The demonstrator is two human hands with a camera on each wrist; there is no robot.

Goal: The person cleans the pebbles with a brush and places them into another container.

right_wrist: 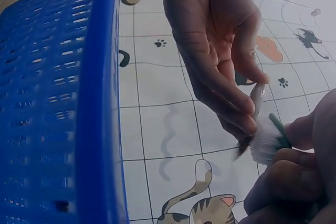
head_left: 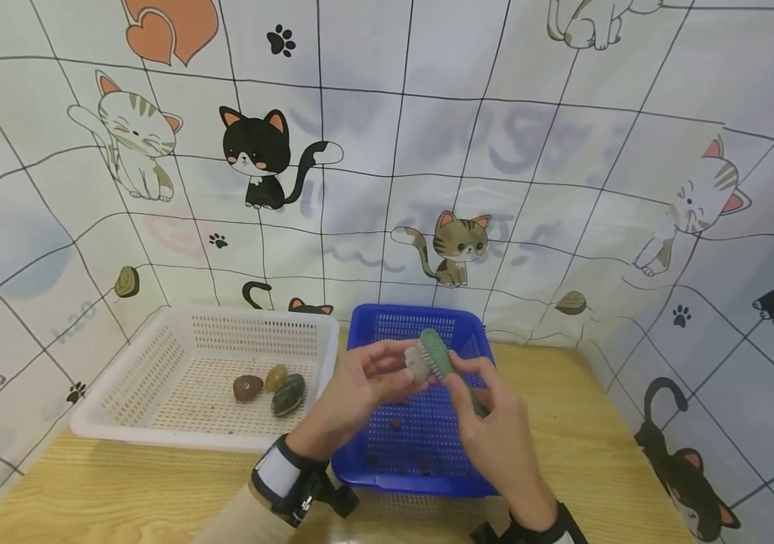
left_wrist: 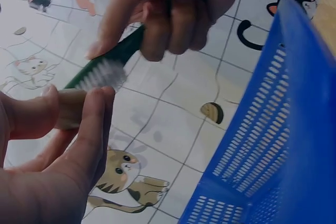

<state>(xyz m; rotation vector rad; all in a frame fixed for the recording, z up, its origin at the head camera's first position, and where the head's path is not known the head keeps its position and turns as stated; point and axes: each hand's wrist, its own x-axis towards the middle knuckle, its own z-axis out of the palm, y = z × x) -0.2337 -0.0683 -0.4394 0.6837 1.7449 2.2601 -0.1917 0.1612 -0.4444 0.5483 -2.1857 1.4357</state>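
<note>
Above the blue basket (head_left: 421,483), my left hand (head_left: 353,385) pinches a pale grey stone (head_left: 418,364) between thumb and fingers. My right hand (head_left: 496,423) grips a green brush (head_left: 436,352) by its handle. Its white bristles (left_wrist: 105,74) meet the stone's face in the left wrist view. Seen from the right wrist, the stone (right_wrist: 257,98) is edge-on, with the bristles touching or very close to its lower end. Part of the brush handle is hidden inside my right hand.
Left of the blue basket stands a white basket (head_left: 156,434) holding a reddish-brown stone (head_left: 248,387), a yellowish stone (head_left: 276,377) and a dark green stone (head_left: 288,395). Small dark bits (head_left: 396,424) lie in the blue basket. Both baskets stand on a wooden table (head_left: 564,453) before a cat-patterned sheet (head_left: 360,189).
</note>
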